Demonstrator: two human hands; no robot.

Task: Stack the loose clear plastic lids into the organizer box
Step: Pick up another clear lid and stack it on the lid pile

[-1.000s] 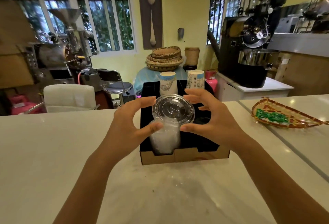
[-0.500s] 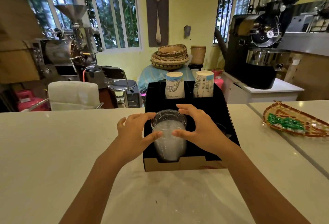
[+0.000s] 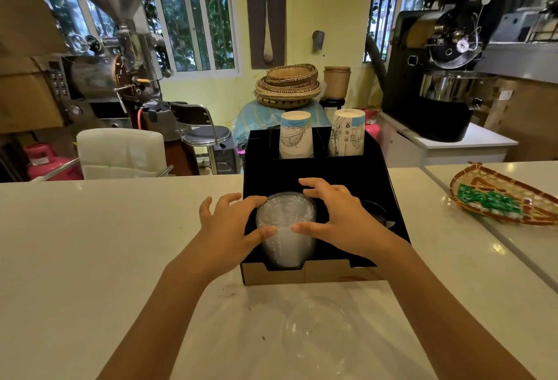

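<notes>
Both hands (image 3: 302, 222) around lid stack (image 3: 285, 228) — seemingly touching

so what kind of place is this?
Most likely a coffee shop or small roastery: a coffee roaster stands at the back right, another roaster at the left, and the organizer box on the counter holds paper cups and a stack of clear lids.

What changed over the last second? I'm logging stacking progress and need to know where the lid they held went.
The lid, held above the box by both hands, went down onto the lid stack in the organizer box. The left hand and right hand followed it down and still cup the stack's top. The paper cups stayed put.
</notes>
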